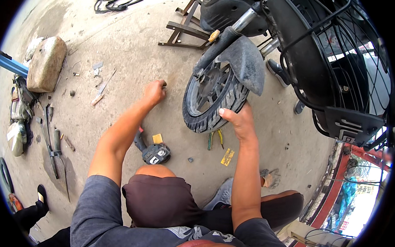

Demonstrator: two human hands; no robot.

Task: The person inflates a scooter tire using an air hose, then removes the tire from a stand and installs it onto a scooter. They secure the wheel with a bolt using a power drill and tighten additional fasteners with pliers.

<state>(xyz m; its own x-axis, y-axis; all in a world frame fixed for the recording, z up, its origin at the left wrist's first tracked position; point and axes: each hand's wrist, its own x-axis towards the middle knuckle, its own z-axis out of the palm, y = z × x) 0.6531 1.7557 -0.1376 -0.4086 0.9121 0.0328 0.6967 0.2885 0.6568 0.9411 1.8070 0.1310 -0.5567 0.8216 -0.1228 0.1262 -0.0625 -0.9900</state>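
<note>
My right hand (242, 121) grips the lower right side of a scooter's front tyre (214, 114), its thumb across the tread and its fingers hidden behind. The wheel hangs in the fork below a dusty grey mudguard (244, 64). My left hand (155, 92) is closed above the ground, left of the wheel and apart from it; something small and dark shows at its fingertips, too small to name. A cordless power tool (155, 153) lies by my knee, beside a small yellow packet (157, 138). Pliers with green and yellow handles (221, 138) lie under the tyre.
A metal stand (183, 31) is beside the scooter, whose wire basket (360, 64) juts in at upper right. Another yellow packet (227, 157) lies near my right forearm. At left are a stone block (46, 65) and scattered tools (53, 144). Another person's shoe (277, 70) shows behind the wheel.
</note>
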